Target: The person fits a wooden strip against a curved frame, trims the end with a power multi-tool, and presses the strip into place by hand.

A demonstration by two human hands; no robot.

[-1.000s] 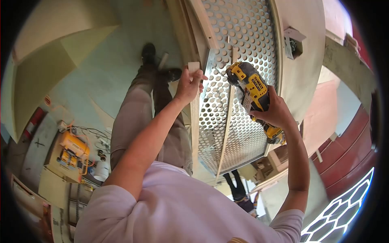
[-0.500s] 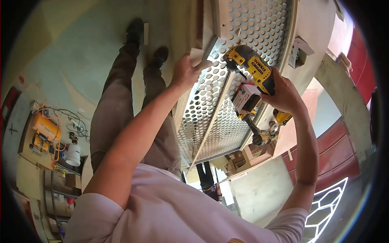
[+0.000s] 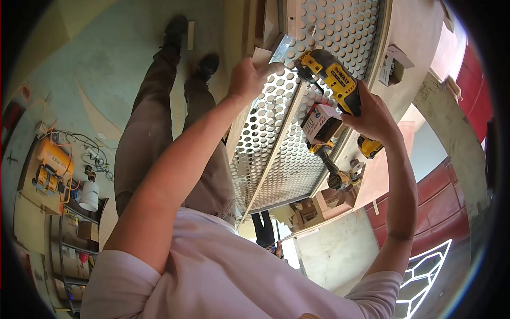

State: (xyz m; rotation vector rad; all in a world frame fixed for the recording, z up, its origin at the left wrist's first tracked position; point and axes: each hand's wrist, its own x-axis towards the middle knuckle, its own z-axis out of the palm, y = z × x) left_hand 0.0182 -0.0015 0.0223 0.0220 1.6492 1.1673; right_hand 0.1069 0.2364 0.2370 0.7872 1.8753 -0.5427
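My left hand grips a small pale block, with one finger stretched towards the tool's front. Just beyond the block, a shiny metal strip lies at the edge of the perforated metal panel. Wrapped round the handle of a yellow and black DeWALT power tool is my right hand. The tool is held above the panel, its front close to my left fingertip. Beneath it, an open small carton sits near a second yellow and black tool.
Another open box stands on the wooden surface at the right. A wooden strip crosses the panel. At far left are a yellow machine, cables and a white bucket. Part of another person shows beyond the panel.
The view has shifted slightly. The power tool in my right hand sits a little lower against the panel and its front is nearer my left fingertip. Both hands keep their hold.
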